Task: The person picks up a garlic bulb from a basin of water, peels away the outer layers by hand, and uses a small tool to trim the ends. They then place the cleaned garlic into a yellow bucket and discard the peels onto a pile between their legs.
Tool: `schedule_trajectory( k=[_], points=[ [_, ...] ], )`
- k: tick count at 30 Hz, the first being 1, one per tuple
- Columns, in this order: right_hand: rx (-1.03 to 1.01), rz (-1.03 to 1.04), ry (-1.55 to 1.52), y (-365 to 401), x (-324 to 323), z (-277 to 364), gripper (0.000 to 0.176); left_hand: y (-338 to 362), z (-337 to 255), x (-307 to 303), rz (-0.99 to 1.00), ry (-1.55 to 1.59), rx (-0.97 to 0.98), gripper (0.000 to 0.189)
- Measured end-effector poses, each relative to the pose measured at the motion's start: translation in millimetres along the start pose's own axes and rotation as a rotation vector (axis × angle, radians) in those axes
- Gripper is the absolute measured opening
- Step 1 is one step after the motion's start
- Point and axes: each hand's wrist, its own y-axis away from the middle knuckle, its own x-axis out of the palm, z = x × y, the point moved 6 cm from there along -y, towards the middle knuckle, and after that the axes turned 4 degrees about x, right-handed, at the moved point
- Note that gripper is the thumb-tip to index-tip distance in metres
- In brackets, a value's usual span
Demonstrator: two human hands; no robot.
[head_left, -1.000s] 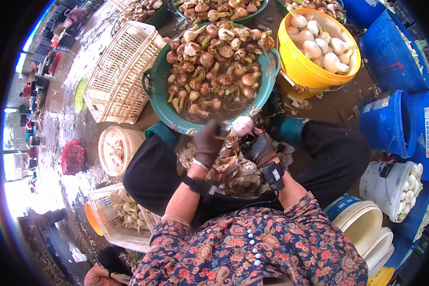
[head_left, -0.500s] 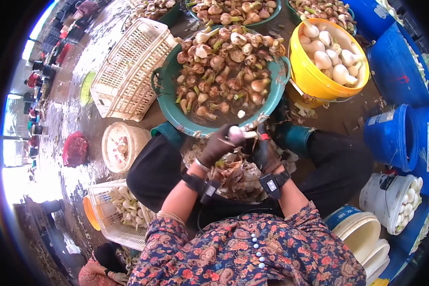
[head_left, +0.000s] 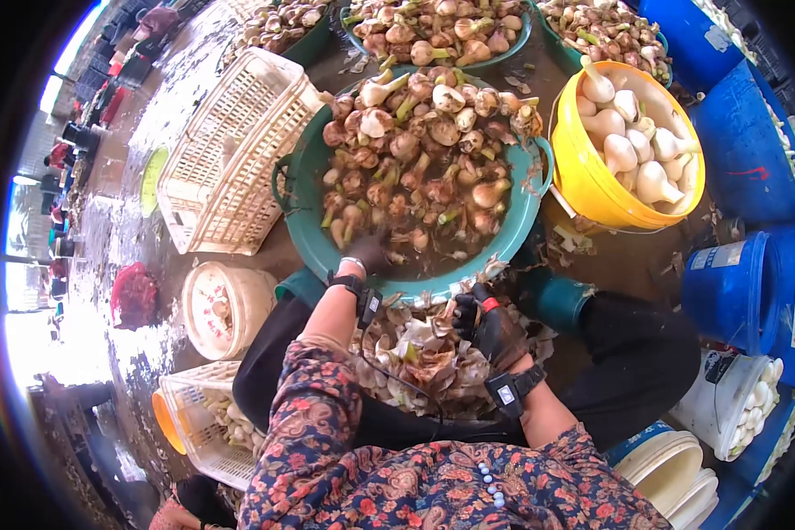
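My left hand (head_left: 367, 253), in a dark glove, reaches over the near rim of a green tub (head_left: 304, 256) into muddy water. Its fingers are low among unpeeled garlic bulbs (head_left: 406, 141) and hard to make out. Just outside the tub, my right hand (head_left: 496, 334), also gloved, is closed with curled fingers and has a red band near the thumb. Whatever it grips is not clear. Beneath it, a heap of garlic skins (head_left: 424, 349) lies between my legs.
A yellow bucket (head_left: 583, 181) of peeled garlic stands at the right. White crates (head_left: 230, 150) and a pale bucket (head_left: 212, 309) are on the left. Blue buckets (head_left: 724, 287) and a white bucket of garlic (head_left: 724, 397) stand far right. More garlic tubs (head_left: 490, 57) lie beyond.
My left hand has moved from beside my right hand into the tub, and the peeled garlic bulb it held is gone from it. My right hand sits slightly lower in view.
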Motion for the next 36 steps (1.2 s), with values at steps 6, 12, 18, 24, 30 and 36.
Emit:
schedule_trajectory(
  k=[6,12,18,24,30,36],
  points=[
    [-0.322,-0.285,0.437,-7,-9,17,0.04,21,-38,23,0.098,0.678,0.062,0.062],
    [-0.75,-0.442,0.662,3,-11,35,0.042,104,-178,-20,0.165,0.751,0.373,0.057],
    [-0.679,-0.35,0.669,32,0,45,0.038,143,-209,-55,-0.203,0.311,0.585,0.051],
    [-0.644,-0.082,0.465,19,-3,32,0.031,149,-196,-47,0.051,0.744,0.322,0.052],
    [-0.377,-0.025,0.093,43,15,34,0.038,153,-186,-6,-0.018,1.532,0.147,0.059],
    [-0.744,0.182,0.303,52,23,41,0.043,167,-200,-44,-0.542,0.347,0.399,0.077]
  ],
)
